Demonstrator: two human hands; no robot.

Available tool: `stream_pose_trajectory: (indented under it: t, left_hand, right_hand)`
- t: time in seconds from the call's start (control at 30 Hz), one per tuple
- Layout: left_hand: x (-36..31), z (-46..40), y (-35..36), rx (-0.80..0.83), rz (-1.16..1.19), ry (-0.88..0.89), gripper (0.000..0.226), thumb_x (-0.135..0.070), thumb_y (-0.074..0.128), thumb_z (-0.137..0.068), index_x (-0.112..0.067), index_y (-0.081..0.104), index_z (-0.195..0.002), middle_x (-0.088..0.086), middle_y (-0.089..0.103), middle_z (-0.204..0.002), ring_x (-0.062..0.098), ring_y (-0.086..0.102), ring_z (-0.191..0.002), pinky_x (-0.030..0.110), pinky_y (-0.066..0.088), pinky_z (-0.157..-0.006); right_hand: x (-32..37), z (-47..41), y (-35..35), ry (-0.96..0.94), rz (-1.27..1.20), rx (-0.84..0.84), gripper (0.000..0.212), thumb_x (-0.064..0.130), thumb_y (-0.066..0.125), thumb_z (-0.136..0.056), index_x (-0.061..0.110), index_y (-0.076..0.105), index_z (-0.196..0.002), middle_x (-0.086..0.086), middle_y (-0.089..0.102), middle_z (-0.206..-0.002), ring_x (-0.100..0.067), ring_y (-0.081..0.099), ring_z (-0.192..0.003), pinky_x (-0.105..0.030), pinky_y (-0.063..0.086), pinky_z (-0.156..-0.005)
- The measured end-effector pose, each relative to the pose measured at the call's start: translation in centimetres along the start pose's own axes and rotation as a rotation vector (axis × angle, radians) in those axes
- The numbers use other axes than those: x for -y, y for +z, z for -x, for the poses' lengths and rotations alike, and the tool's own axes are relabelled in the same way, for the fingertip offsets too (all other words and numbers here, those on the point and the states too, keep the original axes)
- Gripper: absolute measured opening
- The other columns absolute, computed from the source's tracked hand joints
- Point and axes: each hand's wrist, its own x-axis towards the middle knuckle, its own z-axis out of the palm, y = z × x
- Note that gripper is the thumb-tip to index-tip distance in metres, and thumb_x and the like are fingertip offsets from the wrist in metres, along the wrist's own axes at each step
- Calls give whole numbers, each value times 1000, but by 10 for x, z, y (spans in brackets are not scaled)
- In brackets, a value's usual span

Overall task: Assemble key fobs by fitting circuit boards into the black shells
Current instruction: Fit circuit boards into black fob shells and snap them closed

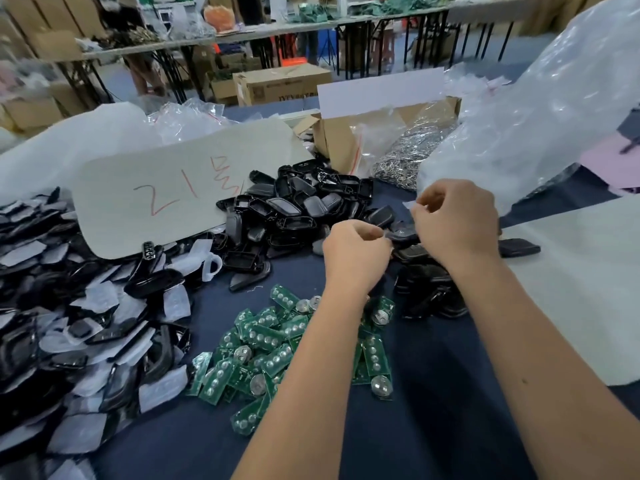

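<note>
Glossy black plastic shells (294, 209), green circuit boards (273, 344) with shiny metal discs, matt blue cloth table (433, 393).

Lighting: even, diffuse, moderately bright; shadows faint. Glare: clear plastic bag (540, 109), far right. Focus: far shelves (145, 46) blurred. Distortion: wide-angle bending at edges.

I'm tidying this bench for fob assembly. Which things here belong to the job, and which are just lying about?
Job:
green circuit boards
black shells
left hand
right hand

Lying about:
cardboard box
metal rings
white sheet with red writing
clear plastic bag
</note>
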Motion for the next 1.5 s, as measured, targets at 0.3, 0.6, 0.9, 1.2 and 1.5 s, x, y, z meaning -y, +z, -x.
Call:
stream_pose_trajectory:
  t: [0.3, 0.6, 0.9, 1.2, 1.5]
  left_hand:
    - [8, -1, -84, -345, -250, 43, 24, -5, 64, -79, -25, 78, -80, -7, 74, -81, 13, 67, -80, 26, 47, -64]
    - [18, 2, -130, -349, 24, -50, 10, -18, 66, -99, -13, 69, -91, 1, 73, -81, 17, 77, -64, 37, 65, -75]
    - [31, 10, -158, -400, 349, -88, 16, 4, 61, -100, 4, 73, -91, 20, 71, -104, 18, 76, -65, 22, 61, -64]
    - [57, 24, -180, -556, 132, 12, 19, -9, 59, -104, -15, 74, -95, 7, 75, -94, 14, 73, -57, 26, 57, -56]
    - [55, 23, -161, -370, 287, 12, 21, 3, 61, -99, -15, 72, -102, 6, 74, -101, 18, 79, -74, 27, 63, -73]
  right_hand:
    - [77, 22, 87, -482, 109, 354, 34, 17, 69, -95, 21, 68, -129, -6, 59, -130, -29, 49, -121, -38, 44, -102]
    - [88, 33, 104, -463, 45, 263, 19, 7, 63, -98, 18, 75, -107, -4, 68, -113, -26, 56, -113, -37, 49, -85]
    - [97, 59, 80, -654, -379, 352, 15, 7, 81, -86, 16, 71, -94, 6, 63, -95, -8, 56, -82, -12, 39, -72]
    - [107, 76, 73, -675, -99, 1070, 23, 31, 93, -75, 26, 71, -81, 15, 66, -73, 5, 56, -63, -12, 43, -56]
    - [83, 82, 104, -34, -1000, 650, 8, 9, 80, -89, 15, 79, -95, -3, 68, -75, -10, 54, -55, -21, 38, -44]
